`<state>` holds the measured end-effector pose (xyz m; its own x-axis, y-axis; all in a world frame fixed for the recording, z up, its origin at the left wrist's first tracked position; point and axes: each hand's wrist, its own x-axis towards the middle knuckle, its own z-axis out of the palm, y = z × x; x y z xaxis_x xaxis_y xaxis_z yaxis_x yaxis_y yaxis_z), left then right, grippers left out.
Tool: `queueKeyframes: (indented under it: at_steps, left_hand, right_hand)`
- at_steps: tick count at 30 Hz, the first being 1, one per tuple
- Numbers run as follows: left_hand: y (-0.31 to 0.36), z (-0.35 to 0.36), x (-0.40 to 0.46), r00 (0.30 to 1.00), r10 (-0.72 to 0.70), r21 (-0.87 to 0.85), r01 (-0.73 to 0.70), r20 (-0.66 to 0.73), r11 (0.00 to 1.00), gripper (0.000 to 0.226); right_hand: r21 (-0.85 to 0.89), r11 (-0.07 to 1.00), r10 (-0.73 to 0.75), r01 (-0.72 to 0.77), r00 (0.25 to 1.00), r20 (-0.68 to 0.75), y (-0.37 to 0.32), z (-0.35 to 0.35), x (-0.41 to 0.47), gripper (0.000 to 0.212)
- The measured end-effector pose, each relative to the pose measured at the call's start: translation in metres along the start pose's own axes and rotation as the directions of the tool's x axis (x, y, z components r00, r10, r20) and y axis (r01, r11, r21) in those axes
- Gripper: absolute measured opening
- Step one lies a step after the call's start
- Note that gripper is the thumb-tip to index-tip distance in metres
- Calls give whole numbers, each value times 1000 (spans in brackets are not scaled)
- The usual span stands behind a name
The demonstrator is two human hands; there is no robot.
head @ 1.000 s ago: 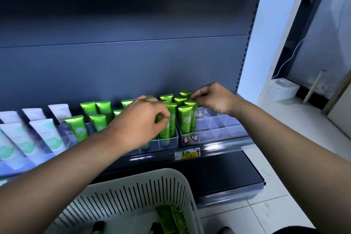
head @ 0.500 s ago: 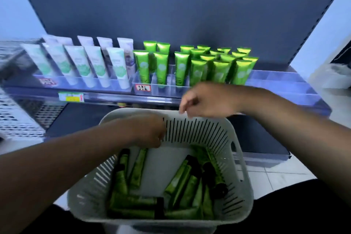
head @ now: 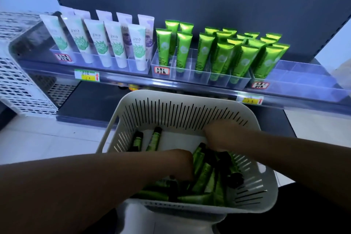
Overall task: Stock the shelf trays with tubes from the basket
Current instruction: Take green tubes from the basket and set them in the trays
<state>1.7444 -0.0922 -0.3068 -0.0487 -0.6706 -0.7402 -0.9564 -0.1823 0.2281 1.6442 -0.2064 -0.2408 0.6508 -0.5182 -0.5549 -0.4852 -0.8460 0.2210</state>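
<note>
Left hand and right hand have dropped from the shelf trays into the basket – both now down among the green tubes for a fresh pick, grip hidden – cannot tell

You see white tubes standing left on the shelf, a white perforated crate beside them, above pale floor tiles.

A red up-arrow marks the shelf price tag; handwriting on tray labels stays unreadable.
</note>
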Motion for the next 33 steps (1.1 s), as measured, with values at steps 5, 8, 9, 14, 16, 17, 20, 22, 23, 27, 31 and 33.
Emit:
queueKeyframes:
  at_steps: [5,8,9,14,16,17,20,22,23,27,31,33]
  left_hand:
    - [5,4,11,999,1,-72,-3,-40,997,51]
    - [2,0,14,998,-41,-172,33,-47,985,53]
    - [2,0,16,997,-54,-209,43,-47,977,54]
    - [5,3,18,993,-96,-336,65,-75,940,53]
    - [6,3,18,993,-93,-323,64,-77,944,54]
    - [5,2,18,993,-89,-311,62,-73,948,54]
    - [3,-5,13,994,-94,-362,66,-60,930,52]
    - [-1,-10,7,994,-92,-410,62,-54,910,52]
    - [-3,-14,3,995,-86,-409,60,-47,911,53]
    - [-12,-33,-18,998,-56,-339,49,-11,939,53]
    - [-32,-57,-47,998,-14,-363,-6,-54,932,36]
    - [-41,-67,-62,994,36,-398,-74,-101,914,24]
  right_hand:
    - [32,999,15,-16,1000,18,1,7,7,16]
    - [49,998,38,-40,999,37,1,4,6,17]
    - [56,997,43,-46,998,46,1,4,6,24]
    - [70,996,52,-56,997,56,0,4,4,30]
    - [98,994,51,-55,998,43,2,2,3,30]
    - [119,991,55,-58,998,34,3,1,2,31]
    - [222,972,70,-75,997,29,7,-6,0,33]
    - [317,941,97,-115,993,72,11,-15,-4,29]
    - [345,929,110,-137,989,96,14,-21,-7,27]
    - [417,901,64,-119,988,143,39,-45,-27,31]
    - [708,704,-34,-48,994,101,64,-66,-53,23]
    - [817,576,-44,-18,998,53,77,-75,-63,25]
